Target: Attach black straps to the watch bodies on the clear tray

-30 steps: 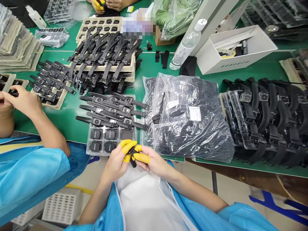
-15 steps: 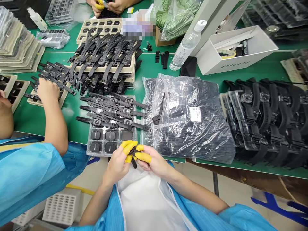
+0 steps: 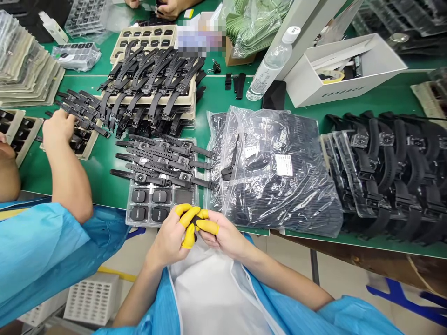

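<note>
My left hand [image 3: 170,239] and my right hand [image 3: 225,231], both with yellow finger cots, meet at the table's front edge. Pinched between their fingertips is a small black watch [image 3: 196,220], mostly hidden by the fingers. Just beyond my hands lies a clear plastic tray [image 3: 150,215]. Square black watch bodies [image 3: 159,196] sit in its front pockets, and finished-looking watches with straps [image 3: 164,160] lie across its back part. To the right of the tray is a clear bag [image 3: 293,200] full of black straps, with a loose strap [image 3: 231,163] on top.
Stacked trays of strapped watches [image 3: 150,88] rise behind the tray. More watches [image 3: 387,163] stand at the right. A water bottle [image 3: 272,65] and a white box [image 3: 342,88] are farther back. At the left, a co-worker's hand [image 3: 59,125] reaches over watches; another person's hand [image 3: 171,8] shows at the top.
My left thumb and fingers have shifted over the watch, covering the strap end that hung below. The co-worker's hand at the left has moved slightly left and toward the near side.
</note>
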The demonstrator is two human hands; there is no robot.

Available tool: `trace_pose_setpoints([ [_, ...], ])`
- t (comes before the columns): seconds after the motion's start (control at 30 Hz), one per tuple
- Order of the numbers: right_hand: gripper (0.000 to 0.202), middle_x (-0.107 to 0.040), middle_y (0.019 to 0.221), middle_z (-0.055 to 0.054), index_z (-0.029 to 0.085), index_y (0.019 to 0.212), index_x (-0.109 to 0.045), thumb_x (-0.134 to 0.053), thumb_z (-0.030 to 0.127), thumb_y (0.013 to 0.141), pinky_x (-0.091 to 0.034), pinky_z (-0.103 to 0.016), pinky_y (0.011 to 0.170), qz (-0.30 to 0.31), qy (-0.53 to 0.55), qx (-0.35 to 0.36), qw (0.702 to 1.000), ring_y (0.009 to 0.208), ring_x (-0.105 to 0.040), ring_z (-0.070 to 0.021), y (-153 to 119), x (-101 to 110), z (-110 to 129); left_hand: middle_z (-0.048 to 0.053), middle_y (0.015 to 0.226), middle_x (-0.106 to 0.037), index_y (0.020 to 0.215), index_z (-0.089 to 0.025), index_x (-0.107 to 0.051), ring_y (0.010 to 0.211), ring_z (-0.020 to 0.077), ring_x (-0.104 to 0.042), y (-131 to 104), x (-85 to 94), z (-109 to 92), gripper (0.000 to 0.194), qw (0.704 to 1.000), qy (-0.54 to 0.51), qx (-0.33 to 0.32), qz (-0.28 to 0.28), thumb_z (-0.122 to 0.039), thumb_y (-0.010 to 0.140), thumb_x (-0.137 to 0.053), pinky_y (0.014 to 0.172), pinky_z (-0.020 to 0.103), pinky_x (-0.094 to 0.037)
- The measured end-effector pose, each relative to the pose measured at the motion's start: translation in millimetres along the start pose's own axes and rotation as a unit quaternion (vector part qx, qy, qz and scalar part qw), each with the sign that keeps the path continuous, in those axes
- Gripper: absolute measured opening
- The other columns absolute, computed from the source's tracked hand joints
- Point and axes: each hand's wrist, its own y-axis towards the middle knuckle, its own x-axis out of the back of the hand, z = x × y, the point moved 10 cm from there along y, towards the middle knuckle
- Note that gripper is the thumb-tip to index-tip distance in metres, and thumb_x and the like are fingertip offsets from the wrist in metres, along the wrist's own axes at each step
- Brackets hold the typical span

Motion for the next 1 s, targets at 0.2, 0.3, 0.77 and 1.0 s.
trace_pose_setpoints([
  [0.2,0.035,-0.041,0.047,0.013,0.020,0.090,-0.055,-0.072,0.051,0.088,-0.019,-0.023,0.042,-0.002,-0.033,-0.013,0.999,0.040,-0.022,-0.0067,0.5,3.7,-6.2,0.017,0.124,-0.063,0.154,-0.020,-0.044,0.119,0.0290,-0.060,-0.4,-3.7,2.6,0.052,0.999,0.032,-0.005,0.031,-0.020,0.102,-0.046,0.101,0.046,-0.055],
  [0.3,0.037,-0.041,0.048,0.012,0.021,0.090,-0.054,-0.067,0.055,0.092,-0.023,-0.023,0.044,0.002,-0.089,0.008,0.996,0.041,-0.026,-0.0080,-0.1,5.3,-2.6,0.016,0.133,-0.062,0.156,-0.021,-0.041,0.126,0.0278,-0.060,-3.3,-4.0,6.9,0.054,0.999,-0.028,0.003,0.038,-0.021,0.102,-0.046,0.105,0.044,-0.054],
  [0.77,0.031,-0.062,0.089,-0.007,0.019,0.093,-0.068,-0.045,0.034,0.107,-0.043,-0.031,0.067,-0.078,-0.681,0.200,0.700,0.074,-0.059,-0.0191,-10.1,2.3,73.5,0.009,0.113,-0.074,0.119,-0.021,-0.067,0.107,0.0270,-0.066,-0.2,85.5,64.0,0.036,0.965,0.236,0.089,0.079,-0.008,0.092,-0.048,0.093,0.041,-0.054],
  [1.0,0.020,-0.070,0.093,-0.011,0.016,0.108,-0.063,-0.044,0.020,0.105,-0.041,-0.034,0.060,-0.148,-0.787,0.057,0.596,0.071,-0.067,-0.0252,1.9,25.3,66.3,0.009,0.103,-0.066,0.108,-0.020,-0.069,0.099,0.0259,-0.059,39.4,52.7,81.1,0.039,0.947,0.278,0.040,0.158,0.000,0.089,-0.041,0.095,0.044,-0.048],
])
